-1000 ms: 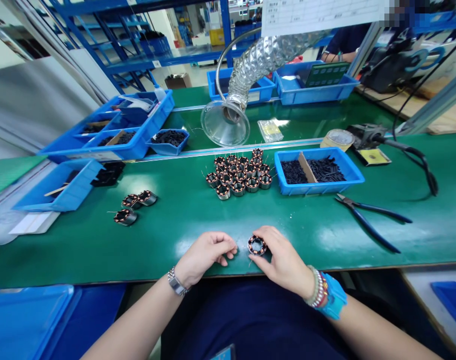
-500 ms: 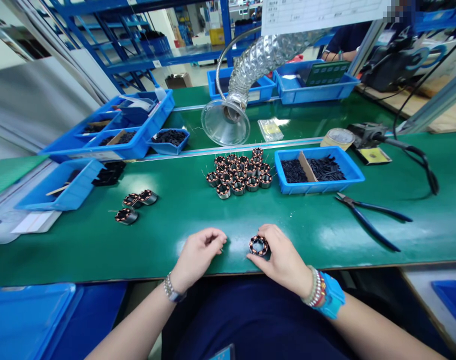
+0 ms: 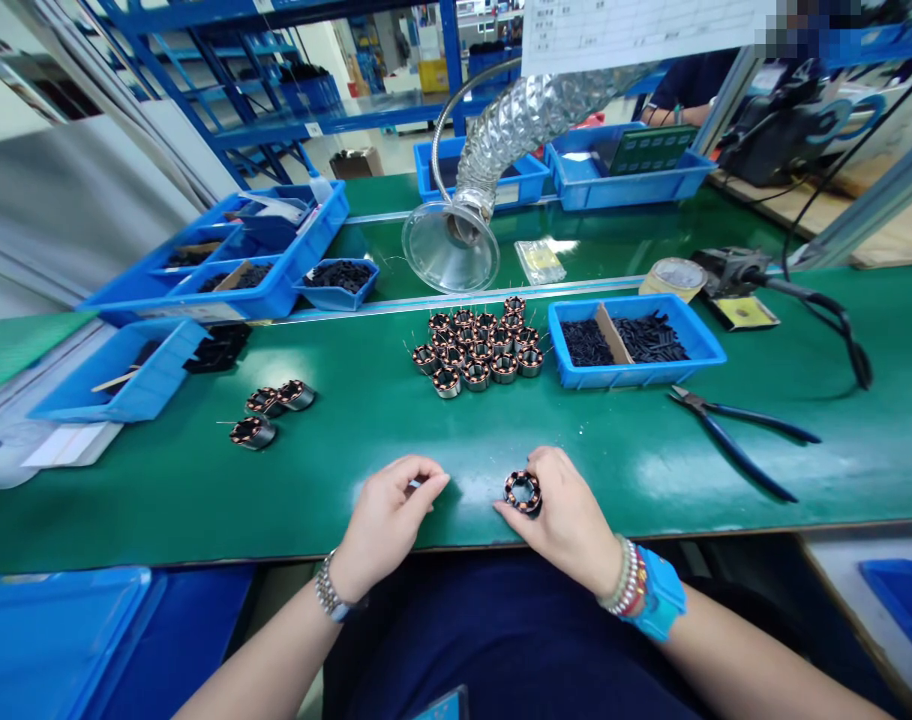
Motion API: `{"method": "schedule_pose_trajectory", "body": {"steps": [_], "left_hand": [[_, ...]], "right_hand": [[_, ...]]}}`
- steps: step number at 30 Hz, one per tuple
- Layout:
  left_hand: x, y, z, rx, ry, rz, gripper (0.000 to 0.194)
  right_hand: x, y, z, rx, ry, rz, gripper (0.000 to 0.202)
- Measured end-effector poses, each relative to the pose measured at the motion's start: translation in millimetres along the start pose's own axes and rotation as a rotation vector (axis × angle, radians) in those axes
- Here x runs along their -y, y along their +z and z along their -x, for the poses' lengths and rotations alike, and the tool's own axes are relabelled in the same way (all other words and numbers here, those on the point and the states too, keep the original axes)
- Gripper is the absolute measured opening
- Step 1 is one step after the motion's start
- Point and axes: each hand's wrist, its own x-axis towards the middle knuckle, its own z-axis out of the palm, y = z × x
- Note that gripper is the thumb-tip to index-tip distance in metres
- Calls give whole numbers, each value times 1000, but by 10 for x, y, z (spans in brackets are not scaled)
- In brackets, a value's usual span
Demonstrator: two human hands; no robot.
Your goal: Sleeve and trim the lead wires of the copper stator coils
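Between the thumb and fingers of my right hand is a motor stator, a ring with copper windings, its round opening facing up toward me. To its left, apart from it, my left hand is pinched with thumb against fingers; whatever it may hold is too small to make out. A cluster of several copper-wound stators stands beyond my hands, thin wire ends sticking up from some. Off to the left, three more stators sit on the green bench top.
Right of the cluster, a divided blue bin holds small black pieces. Pliers with dark blue handles lie open nearby. A clear extraction hood hangs above the bench. Blue trays stand at the left. A person's arm shows behind.
My right hand and the stator have shifted slightly to the right. My left hand has moved a little left, its thumb and fingers still pinched.
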Motion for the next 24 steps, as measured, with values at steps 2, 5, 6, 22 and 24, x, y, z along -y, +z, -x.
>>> {"method": "schedule_pose_trajectory", "body": {"steps": [2,5,6,22,24], "left_hand": [[21,60,52,69,-153,181,18],[38,259,131,181,-266,419,25],[36,324,140,196,-265,457,30],[-112,518,-196,82,-287,581,24],[-109,529,-201,79,-278,602,23]], "right_hand": [[15,15,11,-3,13,50,32],[68,20,31,4,14,115,37],[78,3,38,15,5,115,37],[-1696,-1348,453,-37,302,868,65],[-1653,-1327,462,-28,329,936,59]]}}
